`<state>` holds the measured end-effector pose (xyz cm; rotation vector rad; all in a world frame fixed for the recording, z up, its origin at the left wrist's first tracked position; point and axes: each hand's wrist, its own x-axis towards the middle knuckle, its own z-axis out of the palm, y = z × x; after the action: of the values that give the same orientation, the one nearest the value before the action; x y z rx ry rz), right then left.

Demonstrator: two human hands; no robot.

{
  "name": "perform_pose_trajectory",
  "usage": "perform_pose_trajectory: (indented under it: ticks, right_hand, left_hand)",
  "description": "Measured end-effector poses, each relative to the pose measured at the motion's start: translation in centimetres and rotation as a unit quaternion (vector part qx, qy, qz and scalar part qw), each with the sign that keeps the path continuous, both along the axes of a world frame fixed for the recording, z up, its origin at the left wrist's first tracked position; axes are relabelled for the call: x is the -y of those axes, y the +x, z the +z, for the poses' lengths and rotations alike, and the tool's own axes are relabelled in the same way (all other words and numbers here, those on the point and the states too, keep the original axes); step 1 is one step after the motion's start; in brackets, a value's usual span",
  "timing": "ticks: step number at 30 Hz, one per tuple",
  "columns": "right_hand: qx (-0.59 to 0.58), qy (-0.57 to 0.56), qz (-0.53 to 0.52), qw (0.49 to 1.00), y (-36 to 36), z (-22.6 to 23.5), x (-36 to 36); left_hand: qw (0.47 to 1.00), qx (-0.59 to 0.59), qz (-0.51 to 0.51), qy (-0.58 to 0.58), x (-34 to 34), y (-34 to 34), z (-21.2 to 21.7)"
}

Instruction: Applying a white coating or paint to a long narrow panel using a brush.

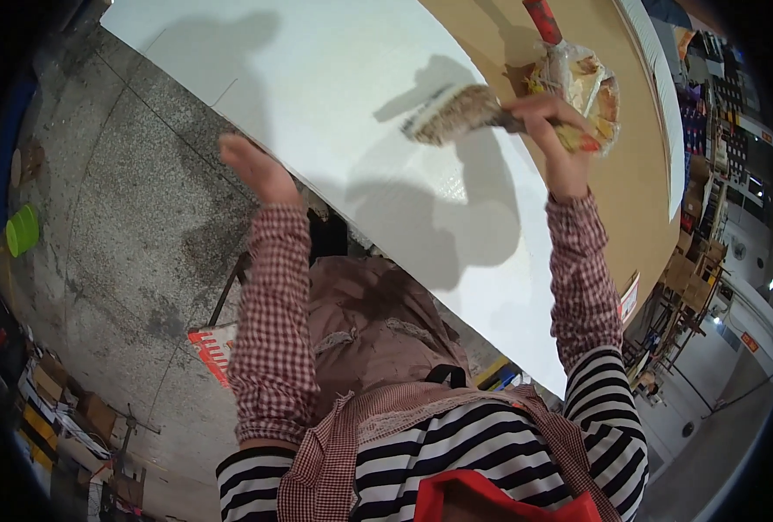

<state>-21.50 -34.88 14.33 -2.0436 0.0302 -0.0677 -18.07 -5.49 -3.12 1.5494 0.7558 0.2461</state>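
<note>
My right hand [554, 130] is closed around the handle of a wide brush [456, 116], whose pale, dark-edged bristles point left above a large white sheet [343, 96]. The handle's end, yellow and red, sticks out past my fingers. Close by on the right lies a container wrapped in clear plastic [607, 104] with yellowish stuff on it, partly behind that hand. My left hand [260, 170] holds nothing; its fingers are stretched out beside the sheet's near left edge. A wet-looking, glossy patch shows on the sheet below the brush.
Brown board [639, 209] lies to the right of the white sheet. A red handle [542, 21] reaches up at the top beside the wrapped container. Speckled floor [143, 174] is on the left, with a green basket [23, 230] and cardboard boxes [51, 378] on it.
</note>
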Motion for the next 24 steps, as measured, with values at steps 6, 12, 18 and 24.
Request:
perform_pose_trajectory:
  ticks: [6, 12, 18, 24]
  right_hand:
    - [-0.083, 0.002, -0.045, 0.996, -6.2, -1.4, 2.8]
    - [-0.026, 0.01, -0.008, 1.0, -6.0, 1.0, 2.5]
    - [-0.053, 0.036, -0.029, 0.997, -4.6, -1.0, 2.9]
    - [-0.065, 0.004, -0.004, 0.998, -9.0, 0.2, 4.8]
  left_hand:
    - [0.998, -0.039, -0.039, -0.011, 6.2, -8.5, 3.1]
    - [0.994, -0.077, -0.081, -0.01, 6.7, -9.5, 1.6]
    - [0.999, -0.032, -0.033, 0.014, 7.5, -9.4, 1.3]
    - [0.995, -0.078, -0.062, 0.027, 7.0, -9.5, 1.9]
